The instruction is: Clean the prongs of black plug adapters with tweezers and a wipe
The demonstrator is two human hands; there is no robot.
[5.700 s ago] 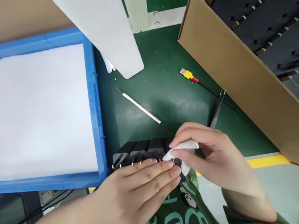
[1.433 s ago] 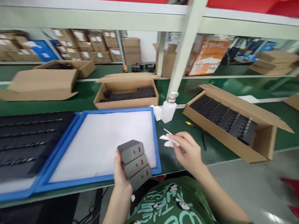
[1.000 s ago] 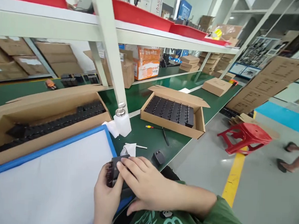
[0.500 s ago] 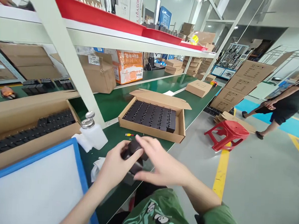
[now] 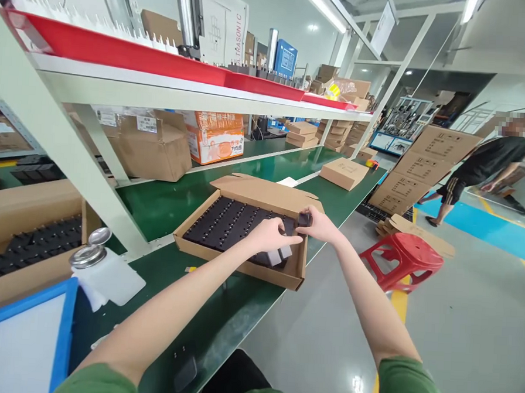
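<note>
A shallow cardboard box (image 5: 236,264) with its lid folded back stands on the green bench, holding rows of black plug chargers (image 5: 226,221) with small metal pins. Inside its right end, my left hand (image 5: 267,235) has its fingers curled at a few chargers (image 5: 277,256) whose faces shine grey; the fingers partly hide them. My right hand (image 5: 322,226) pinches one dark charger (image 5: 304,220) just above the box's right edge. Another black charger (image 5: 186,369) lies on the bench near my body, its two pins showing.
At left are a long carton of chargers (image 5: 31,252), a white pump bottle (image 5: 117,277) and a blue-framed board (image 5: 68,333). A shelf post (image 5: 93,141) rises behind them. On the right stand a red stool (image 5: 402,259), stacked cartons (image 5: 416,169) and a person (image 5: 486,164) bending.
Both hands have moved forward from the bench's near edge to the box, bringing chargers along. A charger is now visible on the bench near me. The view has shifted, and the person at right has moved.
</note>
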